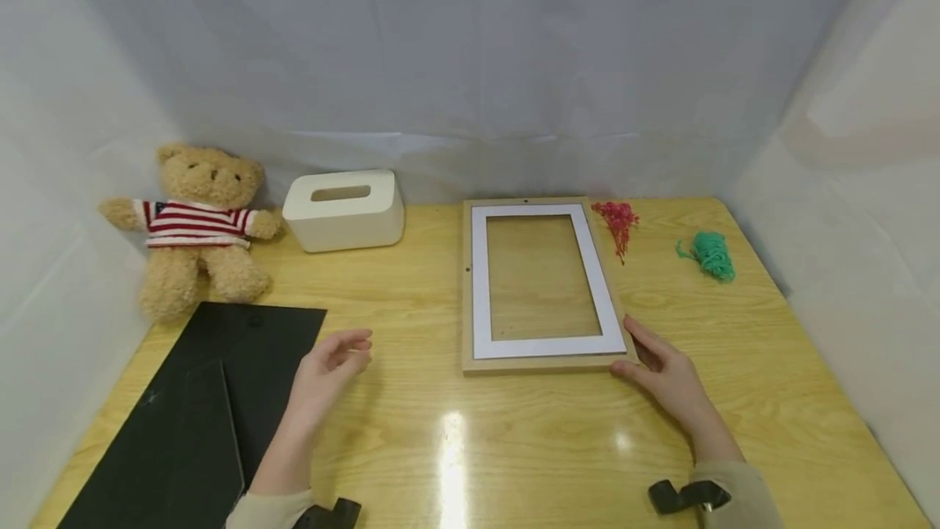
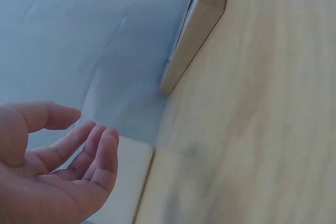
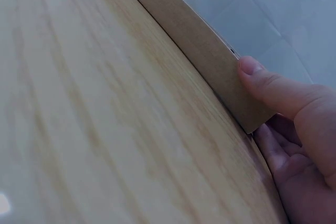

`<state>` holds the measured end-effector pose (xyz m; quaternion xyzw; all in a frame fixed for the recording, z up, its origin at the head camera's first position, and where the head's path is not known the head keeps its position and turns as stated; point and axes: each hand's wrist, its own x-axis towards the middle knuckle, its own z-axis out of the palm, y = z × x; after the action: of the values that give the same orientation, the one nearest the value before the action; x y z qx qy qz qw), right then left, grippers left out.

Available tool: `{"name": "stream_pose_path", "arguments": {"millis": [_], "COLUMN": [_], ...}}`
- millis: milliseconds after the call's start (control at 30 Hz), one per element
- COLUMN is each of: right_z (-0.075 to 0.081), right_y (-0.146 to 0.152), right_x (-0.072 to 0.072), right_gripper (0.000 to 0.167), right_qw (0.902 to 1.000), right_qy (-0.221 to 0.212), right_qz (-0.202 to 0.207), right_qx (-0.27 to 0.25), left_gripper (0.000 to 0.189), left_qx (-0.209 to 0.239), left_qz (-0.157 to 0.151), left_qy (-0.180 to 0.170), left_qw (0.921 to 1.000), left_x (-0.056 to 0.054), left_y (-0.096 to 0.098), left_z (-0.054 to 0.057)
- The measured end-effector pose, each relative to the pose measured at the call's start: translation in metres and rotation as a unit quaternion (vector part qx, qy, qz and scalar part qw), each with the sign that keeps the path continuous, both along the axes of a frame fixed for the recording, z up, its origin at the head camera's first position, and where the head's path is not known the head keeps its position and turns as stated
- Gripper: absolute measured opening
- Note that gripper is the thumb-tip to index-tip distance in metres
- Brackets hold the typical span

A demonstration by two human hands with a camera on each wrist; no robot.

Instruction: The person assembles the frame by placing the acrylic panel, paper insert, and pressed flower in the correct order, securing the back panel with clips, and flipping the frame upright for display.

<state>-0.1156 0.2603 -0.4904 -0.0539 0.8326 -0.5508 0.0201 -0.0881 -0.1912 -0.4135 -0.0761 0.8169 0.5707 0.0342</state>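
A light wooden picture frame (image 1: 470,308) lies flat on the table with a white mat (image 1: 481,292) inside its border. My right hand (image 1: 667,378) grips the frame's near right corner. In the right wrist view, the right thumb presses the side of the frame (image 3: 205,51) and the other fingers are at its corner, partly hidden. My left hand (image 1: 326,374) hovers left of the frame, fingers loosely bent and holding nothing. Below and beside it lies a black backing board (image 1: 154,431) with a stand leg on it.
A teddy bear (image 1: 194,223) in a striped sweater sits at the back left, beside a white tissue box (image 1: 352,227). Pink dried flowers (image 1: 619,219) lie by the frame's far right corner. Green yarn (image 1: 712,255) lies farther right. Pale sheets surround the wooden table (image 1: 411,439).
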Motion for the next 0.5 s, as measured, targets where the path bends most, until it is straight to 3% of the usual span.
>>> {"name": "stream_pose_path", "arguments": {"millis": [133,233,500], "right_z": [0.002,0.003,0.004], "right_y": [0.000,-0.001,-0.001], "right_x": [0.001,0.001,0.002], "right_gripper": [0.073,0.073,0.073], "right_qw": [1.0000,0.9999,0.9999], "right_qy": [-0.009,-0.013,-0.013], "right_qz": [0.002,0.003,0.001], "right_qx": [0.000,0.000,0.002], "left_gripper": [0.036,0.036,0.038], "left_qx": [0.054,0.071,0.114], "left_qz": [0.001,0.000,-0.022], "left_qy": [-0.011,-0.006,0.005], "left_qw": [0.9985,0.9974,0.9932], "left_x": [0.002,0.000,-0.007], "left_y": [0.013,0.026,0.055], "left_z": [-0.016,-0.024,-0.037]}}
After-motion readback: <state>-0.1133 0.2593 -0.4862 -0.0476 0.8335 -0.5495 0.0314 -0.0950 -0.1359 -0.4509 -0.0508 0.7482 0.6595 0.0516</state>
